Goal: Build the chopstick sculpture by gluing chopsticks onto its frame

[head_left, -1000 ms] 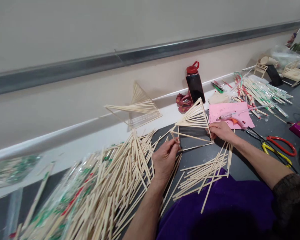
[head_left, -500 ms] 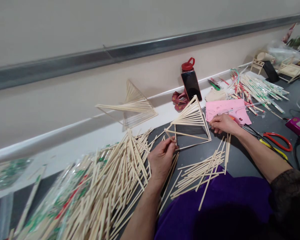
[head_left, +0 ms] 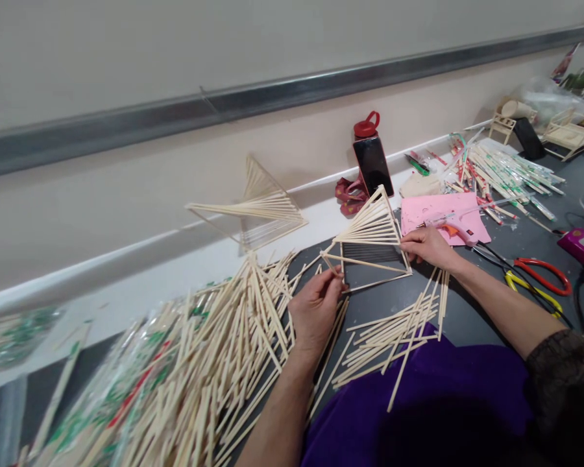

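Note:
A chopstick frame (head_left: 372,227), with a twisted fan of sticks across its top, stands on the dark table before me. My left hand (head_left: 315,308) pinches its lower left corner. At its right edge, the fingers of my right hand (head_left: 429,248) are closed on the upright side; the fingertips are partly hidden. Just beyond my right hand, a pink glue gun (head_left: 462,228) lies on pink paper (head_left: 418,209). Loose chopsticks (head_left: 389,344) are scattered between my arms, some over a purple cloth (head_left: 418,402). A large pile of chopsticks (head_left: 224,350) spreads left of my left hand.
A second stick frame (head_left: 272,211) stands by the wall. Behind are a phone (head_left: 372,165) and a red-lidded bottle (head_left: 366,126). Red-handled pliers (head_left: 545,272), yellow handles (head_left: 516,285) and a cable lie at right. Wrapped chopsticks (head_left: 501,168) and small stick models (head_left: 569,135) sit farther back.
My right hand has moved slightly left, from beside the chopstick frame onto its right edge. More of the glue gun shows behind it. My left hand keeps its place.

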{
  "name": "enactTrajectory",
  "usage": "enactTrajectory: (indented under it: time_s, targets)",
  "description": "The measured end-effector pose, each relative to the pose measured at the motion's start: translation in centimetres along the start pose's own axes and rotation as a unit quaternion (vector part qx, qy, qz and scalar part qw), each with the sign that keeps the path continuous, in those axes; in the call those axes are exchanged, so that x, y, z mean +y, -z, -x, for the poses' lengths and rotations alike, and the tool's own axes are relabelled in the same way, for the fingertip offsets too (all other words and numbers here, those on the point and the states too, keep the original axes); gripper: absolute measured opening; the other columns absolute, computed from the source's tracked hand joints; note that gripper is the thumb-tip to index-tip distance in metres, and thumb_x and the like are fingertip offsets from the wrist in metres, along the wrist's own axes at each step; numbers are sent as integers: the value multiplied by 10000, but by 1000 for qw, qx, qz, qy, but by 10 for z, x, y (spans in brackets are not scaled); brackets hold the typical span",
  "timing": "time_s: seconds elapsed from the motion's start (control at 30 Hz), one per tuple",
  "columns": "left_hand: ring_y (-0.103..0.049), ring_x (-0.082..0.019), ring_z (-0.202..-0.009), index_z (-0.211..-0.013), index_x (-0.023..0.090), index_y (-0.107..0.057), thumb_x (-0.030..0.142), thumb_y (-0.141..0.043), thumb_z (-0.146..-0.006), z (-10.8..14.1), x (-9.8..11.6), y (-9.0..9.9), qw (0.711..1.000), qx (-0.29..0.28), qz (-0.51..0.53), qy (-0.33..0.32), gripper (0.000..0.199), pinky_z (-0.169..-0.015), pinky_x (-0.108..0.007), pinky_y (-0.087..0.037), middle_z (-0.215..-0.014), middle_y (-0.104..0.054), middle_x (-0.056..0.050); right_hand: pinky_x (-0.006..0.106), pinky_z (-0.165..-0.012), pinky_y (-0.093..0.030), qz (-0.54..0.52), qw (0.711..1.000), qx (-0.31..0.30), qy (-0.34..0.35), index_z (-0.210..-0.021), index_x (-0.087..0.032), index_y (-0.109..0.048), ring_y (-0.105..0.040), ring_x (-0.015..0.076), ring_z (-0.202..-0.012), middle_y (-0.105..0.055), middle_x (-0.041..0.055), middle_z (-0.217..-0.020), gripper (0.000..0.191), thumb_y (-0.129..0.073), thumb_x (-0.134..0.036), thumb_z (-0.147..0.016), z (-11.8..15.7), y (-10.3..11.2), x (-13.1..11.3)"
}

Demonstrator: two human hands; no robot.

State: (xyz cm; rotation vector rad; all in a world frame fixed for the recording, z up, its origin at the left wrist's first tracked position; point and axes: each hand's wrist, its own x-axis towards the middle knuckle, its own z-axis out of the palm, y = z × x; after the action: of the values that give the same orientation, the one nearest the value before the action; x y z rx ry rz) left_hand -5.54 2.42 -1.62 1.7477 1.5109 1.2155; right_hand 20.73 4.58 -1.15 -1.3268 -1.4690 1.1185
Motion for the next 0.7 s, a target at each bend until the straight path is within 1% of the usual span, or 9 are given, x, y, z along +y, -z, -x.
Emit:
enactTrajectory:
  time_s: [0.13, 0.23, 0.33, 0.4, 0.47, 0.57, 0.63, 0.7]
  targets:
    - [-683, -140, -626, -995, 182, -725, 377, -588, -824, 0, 1, 1, 1000, -2, -12, -11, 293, -642, -265, -567, -788, -738, -13, 173, -406, -427, -2, 1000, 0, 3, -724, -144, -695, -564, 92, -467, -620, -5, -554, 202, -609, -324, -751, 1, 0, -1]
    - [-677, -137, -613, -997, 173, -722, 379, -581, -831, 1, 0, 1, 1000, -5, -14, -13, 299, -631, -261, -559, -788, -735, -16, 172, -419, -443, -2, 1000, -12, -3, -745, -142, -699, -579, 95, -482, -625, -6, -559, 192, -613, -314, -750, 2, 1, -2]
    - [-670, -130, -598, -992, 166, -715, 369, -564, -851, 2, -1, 1, 1000, -10, -23, -18, 290, -627, -249, -550, -765, -729, -11, 168, -418, -442, 17, 999, -27, -8, -738, -145, -701, -584, 95, -484, -631, -6, -559, 161, -614, -280, -748, 3, 2, -2]
    - [-672, -126, -606, -976, 169, -709, 359, -555, -868, 2, -2, 1, 999, -3, -33, -35, 268, -631, -241, -546, -766, -728, -9, 168, -414, -437, 29, 999, -31, -4, -725, -147, -703, -580, 96, -477, -626, -7, -542, 154, -611, -267, -753, 3, 3, -3]
    - [-679, -125, -634, -939, 176, -704, 344, -546, -886, 3, -5, 4, 996, 12, -48, -69, 237, -642, -235, -544, -779, -730, -12, 174, -424, -449, 26, 999, -37, 12, -728, -149, -708, -584, 99, -482, -630, -6, -545, 160, -611, -271, -762, 4, 4, -3]
    - [-696, -132, -719, -910, 186, -705, 285, -535, -904, 4, -9, 8, 983, 41, -89, -154, 197, -683, -234, -545, -826, -740, -24, 196, -458, -484, 5, 998, -43, 45, -752, -159, -718, -606, 108, -515, -654, 3, -607, 159, -621, -283, -770, 4, 4, -3]
    - [-706, -139, -789, -940, 194, -708, 234, -558, -894, 5, -11, 11, 967, 59, -104, -224, 162, -729, -237, -550, -878, -749, -28, 213, -481, -506, -6, 997, -29, 70, -773, -173, -727, -622, 116, -542, -670, 11, -669, 149, -623, -279, -775, 3, 5, -3]
    - [-711, -147, -855, -993, 201, -702, 189, -596, -872, 7, -11, 13, 950, 64, -106, -287, 161, -787, -245, -556, -928, -753, -33, 222, -493, -511, -5, 995, -5, 101, -783, -189, -734, -632, 123, -576, -678, 16, -716, 140, -614, -261, -783, 3, 6, -3]
